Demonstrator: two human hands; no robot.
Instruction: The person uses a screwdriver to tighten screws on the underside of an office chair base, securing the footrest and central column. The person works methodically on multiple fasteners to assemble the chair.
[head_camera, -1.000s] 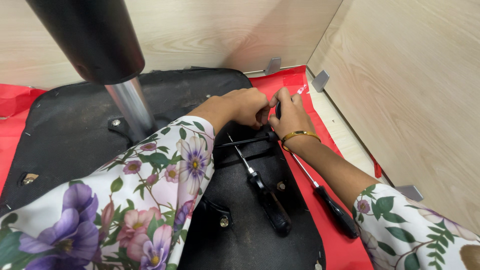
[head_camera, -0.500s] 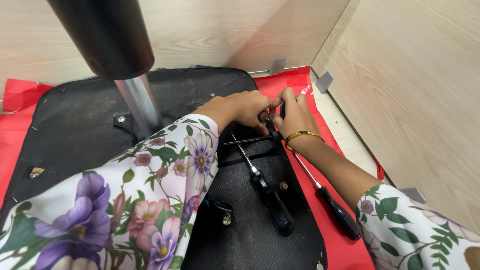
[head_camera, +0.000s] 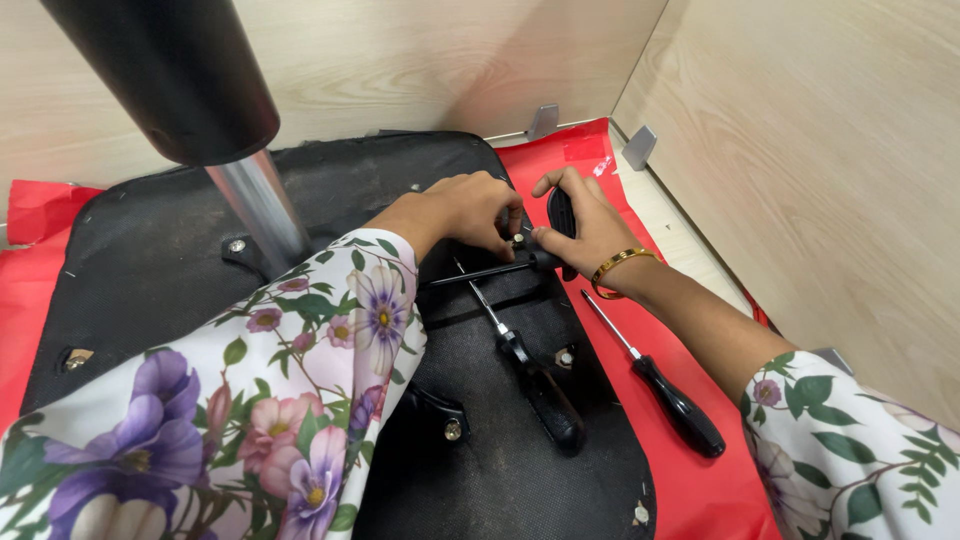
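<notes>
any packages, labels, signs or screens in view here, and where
None that can be made out: no package, sign or screen shows.
The nearest thing is a small pale scrap, maybe tape, on the red sheet beyond the right hand; too small to tell.
The rest is an upturned black chair seat, two black-handled screwdrivers, the left hand and plain wooden panels.
</notes>
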